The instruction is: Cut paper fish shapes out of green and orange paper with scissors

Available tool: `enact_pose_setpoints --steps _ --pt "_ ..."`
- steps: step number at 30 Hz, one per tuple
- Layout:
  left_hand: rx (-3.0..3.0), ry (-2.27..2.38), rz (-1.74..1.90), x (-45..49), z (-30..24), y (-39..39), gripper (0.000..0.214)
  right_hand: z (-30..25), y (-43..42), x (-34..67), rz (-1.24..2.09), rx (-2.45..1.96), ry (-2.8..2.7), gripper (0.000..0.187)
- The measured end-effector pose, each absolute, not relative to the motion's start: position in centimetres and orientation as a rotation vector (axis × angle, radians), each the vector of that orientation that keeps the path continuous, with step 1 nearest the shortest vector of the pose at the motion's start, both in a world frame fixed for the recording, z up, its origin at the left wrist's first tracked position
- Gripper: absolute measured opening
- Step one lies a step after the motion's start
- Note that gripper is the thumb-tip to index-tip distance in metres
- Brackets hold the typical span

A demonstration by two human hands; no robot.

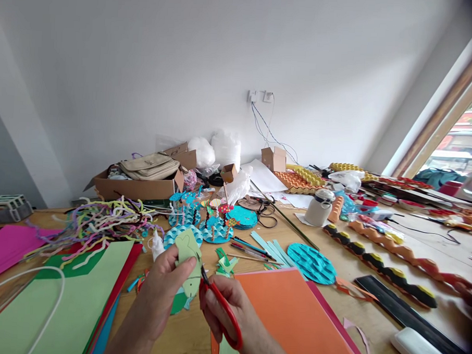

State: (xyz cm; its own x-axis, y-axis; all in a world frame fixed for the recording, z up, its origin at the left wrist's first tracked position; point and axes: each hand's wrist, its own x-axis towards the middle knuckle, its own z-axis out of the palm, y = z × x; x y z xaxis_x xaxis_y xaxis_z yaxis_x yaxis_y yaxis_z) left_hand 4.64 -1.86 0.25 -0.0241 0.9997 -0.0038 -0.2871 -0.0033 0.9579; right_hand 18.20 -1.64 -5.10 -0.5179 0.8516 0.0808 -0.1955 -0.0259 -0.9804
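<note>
Between thumb and fingers, my left hand (165, 278) grips a light green paper piece (189, 248) with a fish-like outline drawn on it. My right hand (226, 307) is closed around the red handles of a pair of scissors (229, 323). The dark blades lie against the right edge of the paper, and I cannot make out how far apart they are. Under my right wrist lies a stack of orange paper (288, 315), with a strip of light green paper (229, 353) on it. Green paper scraps (225, 262) lie beyond my hands.
Light green sheets (58, 299) and a pile of pipe cleaners (112, 218) cover the left. Turquoise decorated discs (218, 232), pens (252, 249) and a turquoise ridged disc (311, 263) lie ahead. At right are a white jar (319, 208) and painted egg-carton strips (377, 260).
</note>
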Motion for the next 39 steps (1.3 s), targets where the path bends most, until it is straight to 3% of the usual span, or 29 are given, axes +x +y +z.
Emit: enact_pose_setpoints --steps 39 --pt "1.182 1.122 1.314 3.6 -0.5 -1.6 0.016 -4.3 -1.8 18.4 1.599 -0.81 -1.514 0.057"
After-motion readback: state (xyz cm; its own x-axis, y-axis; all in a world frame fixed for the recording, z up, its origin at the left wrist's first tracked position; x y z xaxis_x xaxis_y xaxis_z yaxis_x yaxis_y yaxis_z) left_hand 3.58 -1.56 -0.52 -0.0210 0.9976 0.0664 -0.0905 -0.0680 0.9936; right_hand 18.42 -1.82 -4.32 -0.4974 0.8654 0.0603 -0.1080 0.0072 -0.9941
